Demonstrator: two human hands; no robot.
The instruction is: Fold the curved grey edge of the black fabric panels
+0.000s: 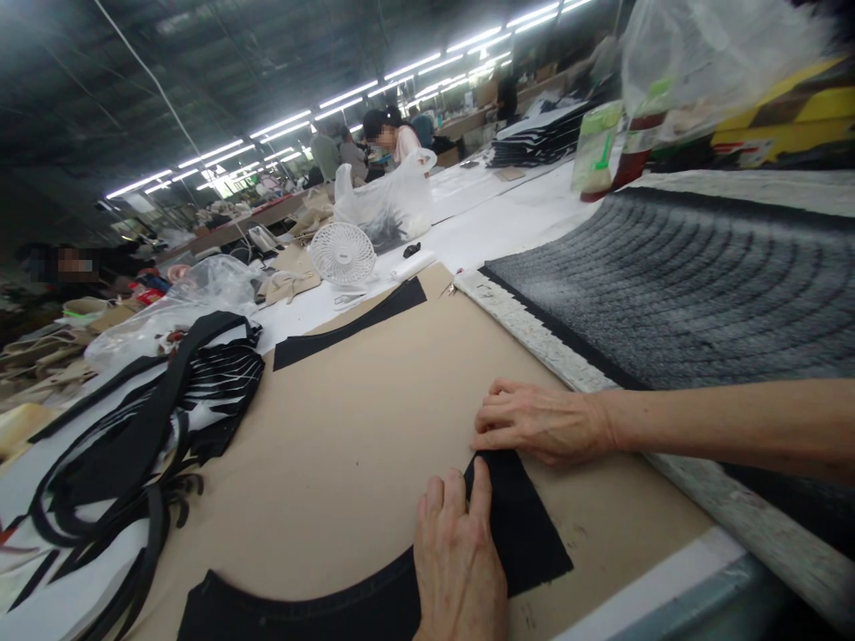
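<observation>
A curved black fabric piece lies on brown paper in front of me. My left hand rests on top of it, palm down, fingers stretched forward and pressing near its upper edge. At that edge's corner, the bent fingers and thumb of my right hand close on the fabric; the exact grip is partly hidden. Farther up the paper lies another narrow black fabric piece, apart from both hands.
Black cut pieces and strips are heaped at left. On the right, a light-edged board borders dark patterned material. Behind stand a small white fan, a plastic bag and a green-lidded bottle. People work in the distance.
</observation>
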